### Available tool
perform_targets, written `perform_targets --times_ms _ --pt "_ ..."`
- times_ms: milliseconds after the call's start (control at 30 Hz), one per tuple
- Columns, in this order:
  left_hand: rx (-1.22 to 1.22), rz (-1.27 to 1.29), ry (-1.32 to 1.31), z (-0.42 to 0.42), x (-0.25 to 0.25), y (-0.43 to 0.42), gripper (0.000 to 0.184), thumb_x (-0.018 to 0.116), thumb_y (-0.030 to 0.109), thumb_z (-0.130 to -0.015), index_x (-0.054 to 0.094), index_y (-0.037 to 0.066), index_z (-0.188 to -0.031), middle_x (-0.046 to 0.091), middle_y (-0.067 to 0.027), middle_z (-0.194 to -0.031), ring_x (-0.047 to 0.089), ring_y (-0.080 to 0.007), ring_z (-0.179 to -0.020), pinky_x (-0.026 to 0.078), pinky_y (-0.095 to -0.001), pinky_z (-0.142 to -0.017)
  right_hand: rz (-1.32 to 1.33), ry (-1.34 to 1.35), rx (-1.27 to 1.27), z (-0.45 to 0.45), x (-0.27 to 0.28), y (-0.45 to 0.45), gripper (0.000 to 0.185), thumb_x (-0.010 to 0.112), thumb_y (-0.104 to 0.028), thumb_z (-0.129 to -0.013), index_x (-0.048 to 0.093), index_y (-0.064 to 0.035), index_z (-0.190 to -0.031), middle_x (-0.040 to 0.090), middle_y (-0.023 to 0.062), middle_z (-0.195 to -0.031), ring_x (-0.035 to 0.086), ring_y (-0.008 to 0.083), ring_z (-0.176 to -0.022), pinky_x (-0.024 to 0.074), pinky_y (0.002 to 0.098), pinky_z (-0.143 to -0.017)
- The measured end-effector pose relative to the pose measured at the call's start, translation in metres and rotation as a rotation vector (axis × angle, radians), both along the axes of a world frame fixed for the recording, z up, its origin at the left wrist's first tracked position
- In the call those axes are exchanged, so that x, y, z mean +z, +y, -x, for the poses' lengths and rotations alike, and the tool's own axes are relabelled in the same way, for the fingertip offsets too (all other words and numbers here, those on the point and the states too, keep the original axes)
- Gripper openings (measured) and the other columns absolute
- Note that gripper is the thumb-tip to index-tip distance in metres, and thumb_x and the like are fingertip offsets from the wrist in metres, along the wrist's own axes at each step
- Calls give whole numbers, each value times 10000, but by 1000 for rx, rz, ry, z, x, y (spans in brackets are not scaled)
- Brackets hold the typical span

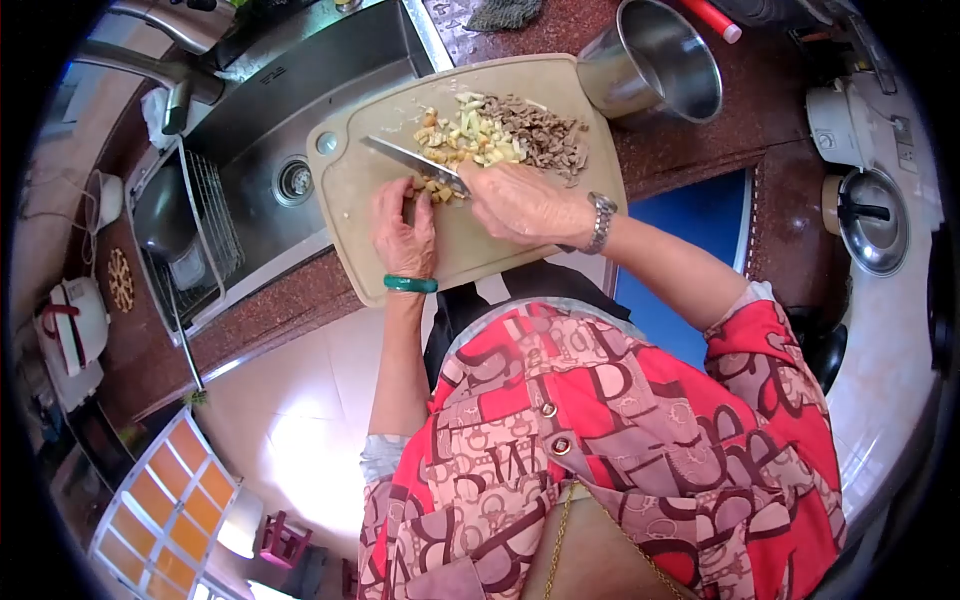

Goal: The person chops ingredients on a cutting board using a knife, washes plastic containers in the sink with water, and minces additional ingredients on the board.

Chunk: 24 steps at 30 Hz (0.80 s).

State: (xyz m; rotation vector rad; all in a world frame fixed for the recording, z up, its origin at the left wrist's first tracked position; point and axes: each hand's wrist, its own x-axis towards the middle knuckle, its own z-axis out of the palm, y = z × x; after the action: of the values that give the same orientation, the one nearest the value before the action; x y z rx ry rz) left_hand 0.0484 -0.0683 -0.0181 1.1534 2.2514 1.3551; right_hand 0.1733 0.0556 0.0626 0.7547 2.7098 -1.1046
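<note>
My right hand (525, 203) is closed round the handle of a knife (405, 158), whose blade points to the upper left over the cutting board (350, 235). My left hand (405, 232), with a green bangle at its wrist, has its curled fingertips on small yellowish-brown pieces (436, 190) beside the blade. Behind the knife lies a pile of chopped pale and orange bits (470, 135). Touching that pile on its right is a heap of chopped brown meat-like pieces (545, 138). The knife's handle is mostly hidden in my right hand.
A metal pot (650, 65) stands at the board's upper right corner. The board overlaps the edge of a steel sink (270, 120) on the left, which has a wire rack (215, 215). Farther right are a lidded pan (873, 222) and a red-capped tube (708, 18).
</note>
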Motion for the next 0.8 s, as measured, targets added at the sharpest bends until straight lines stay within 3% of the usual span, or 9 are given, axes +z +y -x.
perform_targets --times_ms 100,167,333,433,500,600,800 --pt "-43 15 120 4 -7 6 180 622 46 -775 619 44 -956 603 -129 -924 568 -293 -871 457 -383 -780 -10 -33 72 -2 -10 -5 205 489 -83 -796 497 76 -927 606 287 -757 613 442 -734 482 506 -658" --pt "-39 -3 156 4 -10 7 160 624 45 -771 622 47 -931 605 -126 -906 567 -296 -861 457 -384 -769 -68 94 31 1 -19 -11 179 504 -71 -787 454 69 -886 573 268 -680 579 446 -668 460 503 -607" --pt "-50 -22 245 7 -18 8 124 624 38 -765 631 53 -888 605 -126 -894 567 -301 -849 454 -385 -765 -40 78 -47 27 -35 -9 177 502 -77 -791 458 58 -897 575 268 -686 585 449 -693 459 505 -614" --pt "-75 -9 188 8 -14 6 172 630 45 -757 629 50 -929 603 -127 -890 571 -287 -846 463 -377 -749 -41 115 -7 24 -31 3 173 475 -81 -798 476 58 -902 586 276 -708 594 451 -718 467 509 -637" --pt "25 -41 -83 3 -9 -4 219 634 52 -752 620 45 -970 601 -124 -881 578 -269 -824 473 -362 -721 44 128 21 15 -13 8 168 454 -85 -809 493 53 -896 594 286 -724 598 457 -731 478 510 -653" --pt "-17 34 63 1 -2 -8 249 637 64 -755 610 41 -1001 600 -115 -860 586 -247 -788 479 -346 -696 19 32 12 5 1 2 169 456 -88 -814 499 51 -900 592 283 -724 595 458 -735 472 511 -671" --pt "-14 19 146 4 -7 2 119 622 59 -779 630 53 -898 595 -127 -822 576 -306 -754 468 -377 -676 7 4 37 6 -17 -11 166 464 -85 -816 510 55 -893 597 280 -739 603 448 -739 473 507 -660"
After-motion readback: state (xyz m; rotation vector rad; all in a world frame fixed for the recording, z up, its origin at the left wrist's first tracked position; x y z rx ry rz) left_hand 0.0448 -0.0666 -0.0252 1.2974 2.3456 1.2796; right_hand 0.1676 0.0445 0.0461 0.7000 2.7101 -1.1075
